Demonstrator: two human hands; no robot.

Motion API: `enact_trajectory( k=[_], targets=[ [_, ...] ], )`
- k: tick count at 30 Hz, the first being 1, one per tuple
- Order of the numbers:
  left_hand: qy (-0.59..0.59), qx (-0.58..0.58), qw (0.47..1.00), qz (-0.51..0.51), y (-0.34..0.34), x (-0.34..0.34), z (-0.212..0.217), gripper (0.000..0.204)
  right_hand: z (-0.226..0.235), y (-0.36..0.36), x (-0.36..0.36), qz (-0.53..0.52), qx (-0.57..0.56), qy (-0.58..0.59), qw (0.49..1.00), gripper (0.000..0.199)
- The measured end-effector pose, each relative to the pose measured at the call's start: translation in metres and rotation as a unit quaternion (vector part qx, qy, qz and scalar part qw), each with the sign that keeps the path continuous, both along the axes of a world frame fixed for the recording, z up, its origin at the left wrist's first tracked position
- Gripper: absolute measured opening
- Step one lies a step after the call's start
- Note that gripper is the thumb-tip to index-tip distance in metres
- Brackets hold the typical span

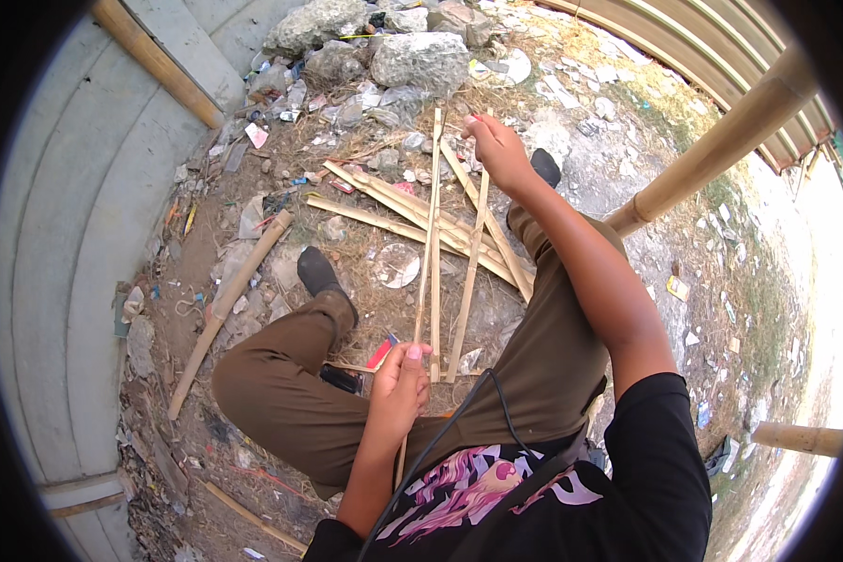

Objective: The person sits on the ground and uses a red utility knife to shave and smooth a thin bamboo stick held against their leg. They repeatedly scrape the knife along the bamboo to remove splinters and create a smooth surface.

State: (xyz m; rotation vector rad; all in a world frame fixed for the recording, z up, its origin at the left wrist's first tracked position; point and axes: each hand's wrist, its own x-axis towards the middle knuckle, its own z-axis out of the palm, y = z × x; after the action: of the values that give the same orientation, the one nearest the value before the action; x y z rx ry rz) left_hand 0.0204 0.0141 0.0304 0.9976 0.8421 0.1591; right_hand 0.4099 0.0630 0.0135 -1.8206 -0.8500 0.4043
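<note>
**Left hand closed on a thin bamboo strip, far end near the right**

From my remote view, the littered ground is the largest thing. The grey wall bounds it on the left, a corrugated sheet at upper right. The widest room for moving lies right of the wearer's right leg, past the leaning pole.

I count four bamboo poles: one leaning, one lying left, one against the wall, one entering from the right edge. Two large pale rocks stand out at the top.

Several split bamboo pieces cross between two dark shoes; overlap prevents an exact count.

The left hand is curled tight round one thin strip, which runs lengthwise above these. The right hand has its fingers bent inward near the strip's far end; I cannot tell what it holds.
</note>
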Motion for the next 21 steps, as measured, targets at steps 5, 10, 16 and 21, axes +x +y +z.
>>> enact_trajectory(
  k=[5, 10, 16, 21],
  targets=[
    [0.023, 0.054, 0.997, 0.044, 0.001, -0.001, -0.005, 0.038, 0.013, -0.011, -0.019, 0.045, -0.17, -0.193, 0.965, 0.056],
    [0.009, 0.041, 0.998, 0.042, -0.001, 0.0, -0.003, 0.038, -0.003, -0.008, -0.028, 0.137, -0.173, -0.338, 0.915, 0.046],
    [0.033, 0.068, 0.997, 0.024, -0.007, 0.001, -0.001, 0.038, -0.012, 0.0, -0.025, 0.091, -0.149, -0.421, 0.89, 0.042],
    [0.039, 0.098, 0.994, 0.02, -0.009, -0.003, -0.007, 0.037, -0.017, -0.002, -0.024, 0.077, -0.137, -0.481, 0.862, 0.04]
  ],
)
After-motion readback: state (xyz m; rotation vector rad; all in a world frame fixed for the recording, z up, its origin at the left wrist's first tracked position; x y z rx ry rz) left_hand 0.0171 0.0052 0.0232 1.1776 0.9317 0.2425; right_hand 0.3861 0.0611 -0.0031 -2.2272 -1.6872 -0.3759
